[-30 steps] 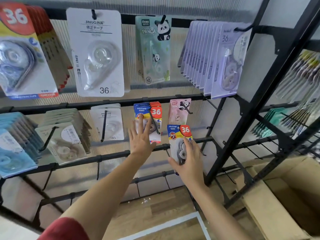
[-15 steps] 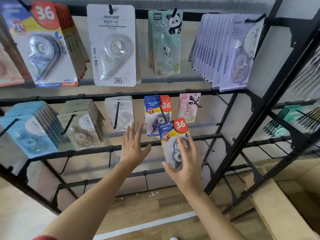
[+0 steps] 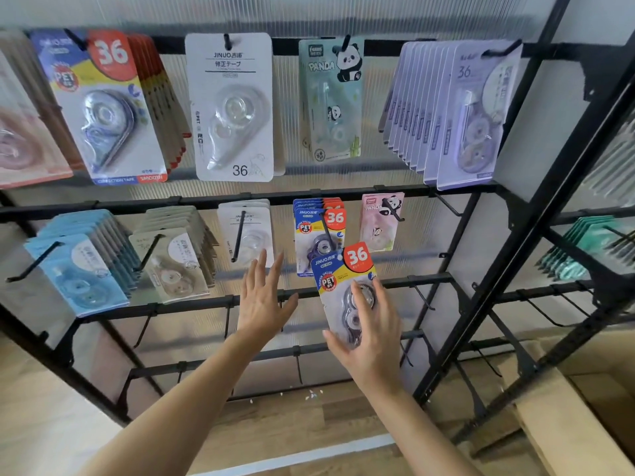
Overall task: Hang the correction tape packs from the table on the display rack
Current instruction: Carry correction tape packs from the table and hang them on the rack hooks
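Ahead of you stands a ribbed translucent panel [image 3: 309,15], pale and softly lit. To your right is a plain light wall [image 3: 556,139]. Below you runs a wood-plank floor [image 3: 275,427] crossed by a white stripe [image 3: 309,453], with a brown cardboard box [image 3: 563,424] at the lower right

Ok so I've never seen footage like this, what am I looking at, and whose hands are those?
No machine here: a person wears a camera on the head, so this one picture looks forward and down from their viewpoint. The right hand grips a correction tape pack marked 36, just below matching packs hanging on the black display rack. The left hand is open and holds nothing. Other packs hang in rows; no table is in view.
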`<action>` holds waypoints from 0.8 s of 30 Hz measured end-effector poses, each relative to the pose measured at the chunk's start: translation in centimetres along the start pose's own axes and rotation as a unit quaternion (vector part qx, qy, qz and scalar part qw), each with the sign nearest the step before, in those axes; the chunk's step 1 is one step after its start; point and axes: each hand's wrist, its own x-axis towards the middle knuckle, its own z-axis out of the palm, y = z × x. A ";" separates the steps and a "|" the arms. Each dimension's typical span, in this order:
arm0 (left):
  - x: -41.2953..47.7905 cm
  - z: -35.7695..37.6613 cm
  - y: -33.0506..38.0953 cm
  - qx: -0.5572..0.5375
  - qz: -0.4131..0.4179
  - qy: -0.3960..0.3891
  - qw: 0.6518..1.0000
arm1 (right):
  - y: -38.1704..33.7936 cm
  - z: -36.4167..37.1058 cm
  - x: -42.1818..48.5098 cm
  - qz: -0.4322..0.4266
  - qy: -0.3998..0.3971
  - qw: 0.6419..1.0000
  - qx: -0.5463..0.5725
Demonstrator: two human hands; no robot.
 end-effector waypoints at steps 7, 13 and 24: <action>-0.1 0.2 0.3 0.011 -0.006 -0.006 1.000 | -0.3 -0.1 0.4 -0.014 0.011 0.999 -0.027; -0.4 0.2 0.0 0.013 -0.010 -0.004 1.000 | -0.9 0.2 0.6 -0.001 0.007 0.999 -0.038; 0.4 -0.1 -0.4 -0.011 -0.010 0.006 1.000 | -0.2 3.1 4.5 0.066 -0.121 0.986 -0.090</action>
